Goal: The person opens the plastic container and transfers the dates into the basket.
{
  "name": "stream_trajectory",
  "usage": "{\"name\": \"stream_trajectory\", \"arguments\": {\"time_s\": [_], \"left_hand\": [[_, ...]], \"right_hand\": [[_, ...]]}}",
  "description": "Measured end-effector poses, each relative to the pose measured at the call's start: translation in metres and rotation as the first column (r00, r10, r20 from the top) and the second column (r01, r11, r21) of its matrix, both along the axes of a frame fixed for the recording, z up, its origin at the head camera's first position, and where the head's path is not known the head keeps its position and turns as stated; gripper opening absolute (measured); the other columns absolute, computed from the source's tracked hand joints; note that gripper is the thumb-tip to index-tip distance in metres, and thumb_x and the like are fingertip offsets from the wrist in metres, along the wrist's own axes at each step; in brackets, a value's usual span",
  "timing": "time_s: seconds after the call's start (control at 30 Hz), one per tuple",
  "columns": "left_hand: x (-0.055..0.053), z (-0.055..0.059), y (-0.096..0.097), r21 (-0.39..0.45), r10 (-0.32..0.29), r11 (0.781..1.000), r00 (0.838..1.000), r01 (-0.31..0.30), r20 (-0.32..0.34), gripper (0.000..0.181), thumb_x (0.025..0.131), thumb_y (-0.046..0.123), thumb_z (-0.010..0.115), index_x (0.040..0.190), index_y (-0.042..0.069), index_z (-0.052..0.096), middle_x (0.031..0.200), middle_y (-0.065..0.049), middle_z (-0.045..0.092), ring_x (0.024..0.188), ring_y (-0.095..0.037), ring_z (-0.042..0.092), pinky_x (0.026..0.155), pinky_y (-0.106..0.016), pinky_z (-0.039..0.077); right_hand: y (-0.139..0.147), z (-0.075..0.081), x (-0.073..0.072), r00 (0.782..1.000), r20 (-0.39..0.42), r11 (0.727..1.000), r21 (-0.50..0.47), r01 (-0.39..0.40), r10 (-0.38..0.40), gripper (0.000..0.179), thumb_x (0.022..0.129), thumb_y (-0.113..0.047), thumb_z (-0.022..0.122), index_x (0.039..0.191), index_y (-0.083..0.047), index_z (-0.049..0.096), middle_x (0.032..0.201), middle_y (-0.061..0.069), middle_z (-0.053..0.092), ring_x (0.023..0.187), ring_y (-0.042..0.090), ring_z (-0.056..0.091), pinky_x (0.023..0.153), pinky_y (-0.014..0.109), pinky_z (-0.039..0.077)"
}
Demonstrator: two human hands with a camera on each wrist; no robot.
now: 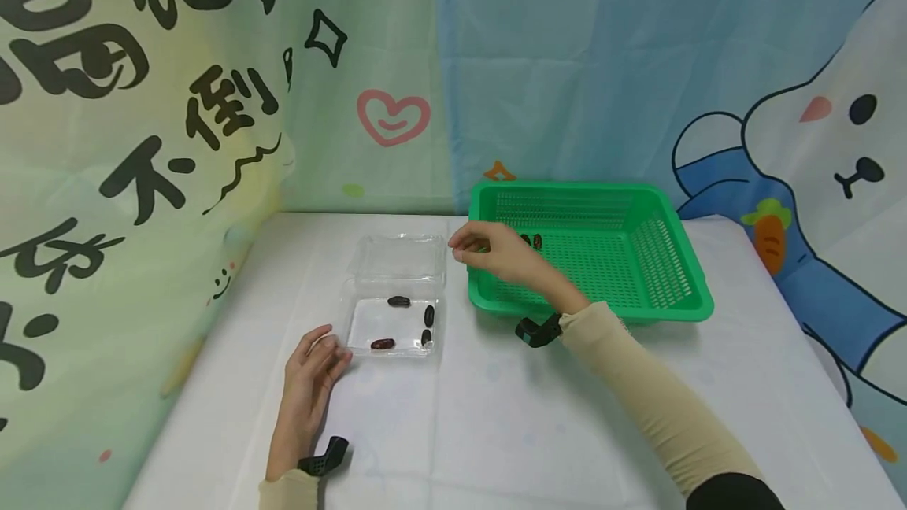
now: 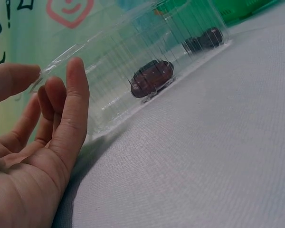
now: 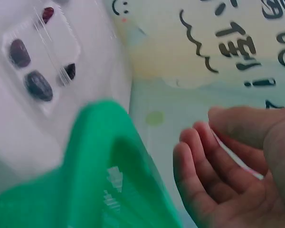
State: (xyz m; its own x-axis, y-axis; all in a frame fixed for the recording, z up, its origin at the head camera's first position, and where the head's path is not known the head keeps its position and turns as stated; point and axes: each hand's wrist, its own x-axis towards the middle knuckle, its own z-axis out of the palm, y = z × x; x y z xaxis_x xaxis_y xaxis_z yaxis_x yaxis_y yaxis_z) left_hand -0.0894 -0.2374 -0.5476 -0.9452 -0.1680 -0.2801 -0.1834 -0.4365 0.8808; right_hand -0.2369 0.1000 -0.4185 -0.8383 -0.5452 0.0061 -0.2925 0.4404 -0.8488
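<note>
A clear plastic box [image 1: 368, 319] with its lid [image 1: 400, 256] hinged back lies on the white table. Several dark brown dates [image 1: 383, 344] are spread inside the box. At the box's front left corner my left hand [image 1: 309, 372] pinches the rim, with the index fingertip on the edge and the thumb along the outer wall. My right hand [image 1: 499, 254] hovers over the left rim of a green basket [image 1: 673, 258], fingers loosely bent. The right wrist view shows nothing between thumb and fingers. Two dates [image 1: 537, 242] lie in the basket, just beyond that hand.
The basket stands to the right of the box, with a strip of white table [image 1: 457, 384] between them. Behind the table hangs a printed cloth [image 1: 553, 61], and its yellow-green side [image 1: 177, 258] borders the table's left edge.
</note>
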Motion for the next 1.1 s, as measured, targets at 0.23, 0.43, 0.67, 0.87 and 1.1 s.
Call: {"name": "stream_trajectory", "arguments": {"time_s": [0.23,0.43,0.67,0.87,1.1], "left_hand": [[0.0,0.001,0.0,0.0,-0.003,1.0,1.0,0.003,0.008,0.03,0.107,0.01,0.057,0.136,0.008,0.047,0.098,0.007,0.061,0.089,-0.005,0.064,0.088,-0.023,0.064],[0.0,0.001,0.0,0.002,0.006,1.0,1.0,-0.006,0.011,0.027,0.107,0.008,0.058,0.133,0.01,0.049,0.098,0.007,0.061,0.089,-0.005,0.064,0.088,-0.023,0.064],[0.0,0.001,0.0,0.026,0.011,1.0,1.0,-0.011,-0.001,0.024,0.107,0.007,0.057,0.13,0.011,0.051,0.096,0.007,0.061,0.087,-0.006,0.065,0.087,-0.023,0.064],[0.0,0.001,0.001,0.029,0.007,1.0,1.0,-0.007,0.001,0.023,0.107,0.007,0.057,0.129,0.013,0.052,0.096,0.007,0.061,0.088,-0.005,0.065,0.087,-0.022,0.064],[0.0,0.0,0.0,0.039,0.013,0.999,1.0,-0.013,-0.009,0.022,0.106,0.006,0.057,0.126,0.014,0.055,0.097,0.007,0.062,0.088,-0.006,0.065,0.087,-0.023,0.064]], "right_hand": [[-0.032,-0.012,0.019,0.98,-0.049,0.981,0.031,-0.189,0.191,0.017,0.102,-0.011,0.067,0.119,-0.01,0.069,0.112,0.007,0.074,0.103,0.017,0.069,0.094,0.031,0.061],[-0.062,-0.024,0.031,0.937,-0.12,0.938,0.16,-0.308,0.329,0.019,0.102,-0.007,0.064,0.121,-0.005,0.068,0.117,0.013,0.073,0.104,0.02,0.07,0.089,0.021,0.061],[-0.088,-0.04,0.039,0.903,-0.126,0.894,0.247,-0.374,0.412,0.021,0.101,-0.002,0.063,0.122,-0.001,0.068,0.121,0.015,0.072,0.109,0.024,0.069,0.094,0.027,0.06],[-0.104,-0.053,0.046,0.873,-0.144,0.85,0.349,-0.396,0.466,0.024,0.1,0.005,0.059,0.121,-0.001,0.07,0.121,0.011,0.074,0.112,0.024,0.07,0.1,0.032,0.059],[-0.114,-0.068,0.047,0.836,-0.13,0.81,0.364,-0.46,0.533,0.031,0.098,0.008,0.059,0.123,-0.004,0.072,0.12,0.009,0.076,0.113,0.022,0.071,0.1,0.028,0.059]]}}
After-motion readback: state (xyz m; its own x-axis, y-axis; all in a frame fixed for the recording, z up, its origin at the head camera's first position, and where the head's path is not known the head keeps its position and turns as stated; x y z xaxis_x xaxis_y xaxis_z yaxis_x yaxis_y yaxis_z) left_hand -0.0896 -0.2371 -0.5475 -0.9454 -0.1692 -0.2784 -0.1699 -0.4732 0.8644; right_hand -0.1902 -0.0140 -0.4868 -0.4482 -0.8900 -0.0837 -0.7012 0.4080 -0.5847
